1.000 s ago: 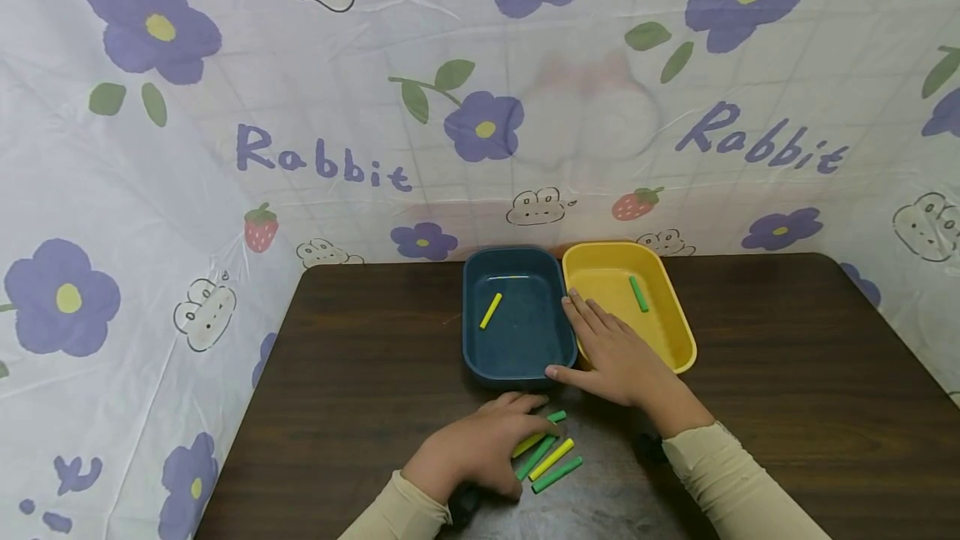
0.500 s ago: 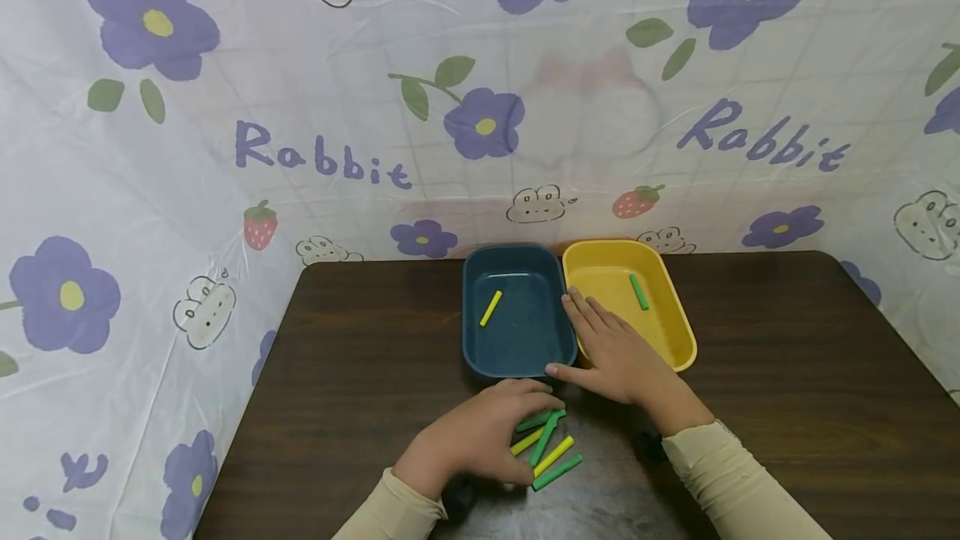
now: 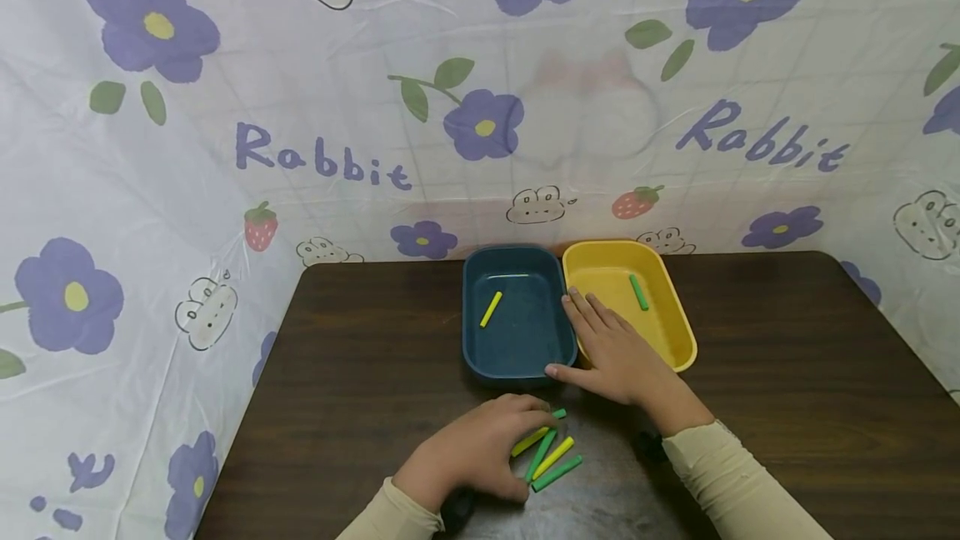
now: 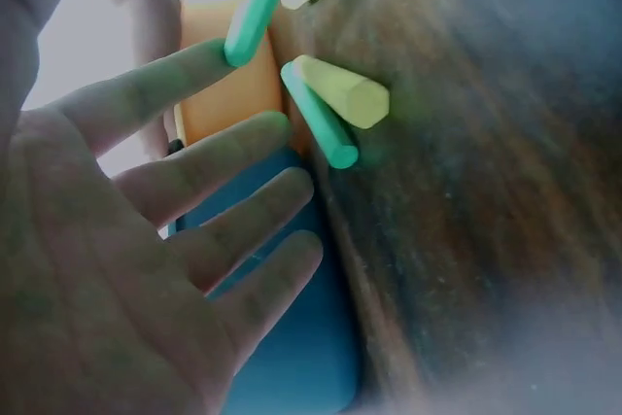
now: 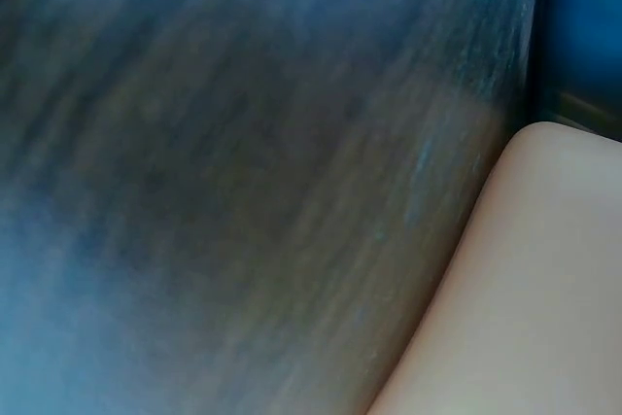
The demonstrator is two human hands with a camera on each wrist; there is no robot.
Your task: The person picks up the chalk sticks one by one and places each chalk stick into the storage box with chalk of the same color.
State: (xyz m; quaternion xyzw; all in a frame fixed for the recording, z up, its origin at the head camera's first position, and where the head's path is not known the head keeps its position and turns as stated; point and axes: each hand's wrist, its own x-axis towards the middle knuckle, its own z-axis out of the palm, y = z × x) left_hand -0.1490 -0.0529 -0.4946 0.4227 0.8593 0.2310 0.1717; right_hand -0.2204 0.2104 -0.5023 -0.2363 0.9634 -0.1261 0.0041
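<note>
My left hand (image 3: 483, 444) is over a loose group of short green and yellow sticks in front of the trays. Its thumb and index finger pinch a green stick (image 3: 542, 455) by its ends; the left wrist view shows the index fingertip at one end of it, the other fingers spread. Around it lie a yellow stick (image 3: 555, 457), a green stick (image 3: 558, 474), another yellow stick (image 3: 529, 442) and another green stick (image 3: 559, 413), partly behind my fingers. My right hand (image 3: 615, 357) rests with straight fingers across the adjoining rims of the blue tray (image 3: 525, 344) and yellow tray (image 3: 611, 261).
One yellow stick (image 3: 491, 309) lies in the blue tray and one green stick (image 3: 638, 292) in the yellow tray. Both trays stand side by side at the back of the dark wooden table (image 3: 375, 340), against a flower-printed cloth (image 3: 330, 82).
The left hand went slightly forward with the green stick, then back toward the near edge, the stick turning steeper and shifting right overall. The right hand and both trays stay put.
</note>
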